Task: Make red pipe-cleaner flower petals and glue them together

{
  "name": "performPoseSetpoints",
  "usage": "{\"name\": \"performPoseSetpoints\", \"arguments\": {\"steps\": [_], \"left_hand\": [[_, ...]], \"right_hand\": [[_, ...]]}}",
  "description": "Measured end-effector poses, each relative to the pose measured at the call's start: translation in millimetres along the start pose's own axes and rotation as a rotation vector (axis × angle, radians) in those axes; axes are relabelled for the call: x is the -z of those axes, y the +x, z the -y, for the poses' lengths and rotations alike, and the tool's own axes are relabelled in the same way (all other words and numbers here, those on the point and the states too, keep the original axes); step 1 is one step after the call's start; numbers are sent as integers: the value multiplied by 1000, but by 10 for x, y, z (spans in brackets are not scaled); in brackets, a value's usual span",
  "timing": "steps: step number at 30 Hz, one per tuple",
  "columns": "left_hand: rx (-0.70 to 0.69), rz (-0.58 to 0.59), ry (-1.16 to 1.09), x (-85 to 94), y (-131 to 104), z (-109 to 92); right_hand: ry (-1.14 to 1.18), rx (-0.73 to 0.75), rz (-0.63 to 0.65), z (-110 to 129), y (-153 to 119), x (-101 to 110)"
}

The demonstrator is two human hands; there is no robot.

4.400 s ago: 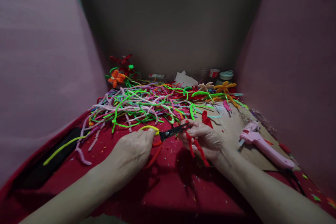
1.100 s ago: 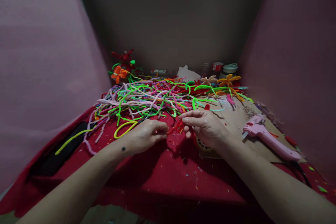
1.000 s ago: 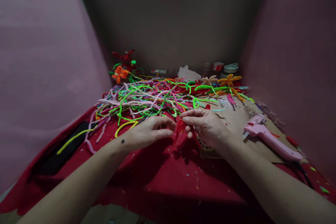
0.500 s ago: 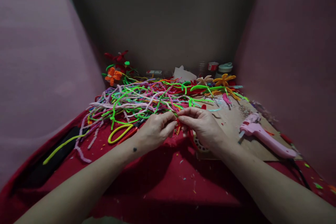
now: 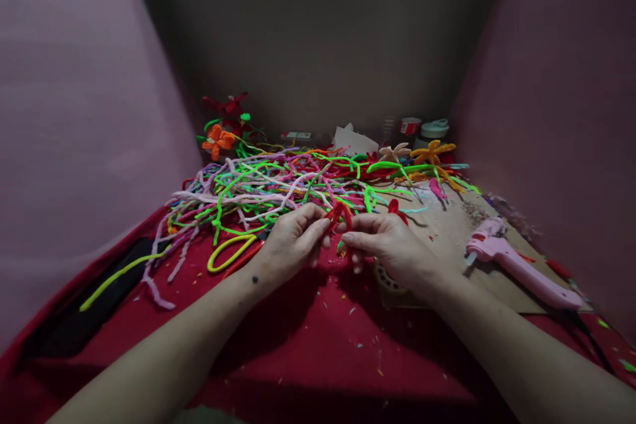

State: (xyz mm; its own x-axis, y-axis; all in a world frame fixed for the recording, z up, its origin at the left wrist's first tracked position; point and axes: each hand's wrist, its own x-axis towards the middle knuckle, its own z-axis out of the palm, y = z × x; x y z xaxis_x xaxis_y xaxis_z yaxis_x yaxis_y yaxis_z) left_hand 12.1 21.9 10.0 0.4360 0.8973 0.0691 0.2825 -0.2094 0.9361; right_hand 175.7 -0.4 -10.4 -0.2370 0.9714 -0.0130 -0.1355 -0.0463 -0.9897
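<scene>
Between my two hands is a bent red pipe cleaner (image 5: 340, 211), arched upward in a loop. My left hand (image 5: 299, 236) pinches one side of it between thumb and fingers. On the other side, my right hand (image 5: 385, 242) grips it near its lower part, where a small bit of green shows below the fingers. Behind my hands spreads a tangled heap of pipe cleaners (image 5: 278, 189) in pink, green, white and purple. Another red looped piece (image 5: 397, 209) shows just beyond my right hand, which partly covers a round holed object (image 5: 390, 278).
Scissors (image 5: 231, 253) with yellow and red handles lie left of my hands. A pink glue gun (image 5: 521, 265) rests on a cardboard sheet (image 5: 447, 232) at the right. Pipe-cleaner flowers, such as an orange one (image 5: 217, 139), stand at the back. A dark flat object (image 5: 94, 305) lies far left.
My hands have moved slightly apart and the red pipe cleaner has come up into view as an arch between them. The view has shifted a little to the left.
</scene>
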Motion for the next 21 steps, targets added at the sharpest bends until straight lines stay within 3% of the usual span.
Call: {"name": "performPoseSetpoints", "arguments": {"steps": [4, 8, 14, 21], "left_hand": [[-24, 24, -7, -5, -24, 10], [-98, 43, 39, -14, -33, 64], [-134, 65, 52, -66, -58, 106], [-100, 69, -33, -102, -80, 58]], "right_hand": [[282, 46, -53, -9, 19, 15], [423, 70, -75, -1, 20, 41], [501, 122, -70, -50, 40, 24], [451, 245, -185, -40, 33, -62]]}}
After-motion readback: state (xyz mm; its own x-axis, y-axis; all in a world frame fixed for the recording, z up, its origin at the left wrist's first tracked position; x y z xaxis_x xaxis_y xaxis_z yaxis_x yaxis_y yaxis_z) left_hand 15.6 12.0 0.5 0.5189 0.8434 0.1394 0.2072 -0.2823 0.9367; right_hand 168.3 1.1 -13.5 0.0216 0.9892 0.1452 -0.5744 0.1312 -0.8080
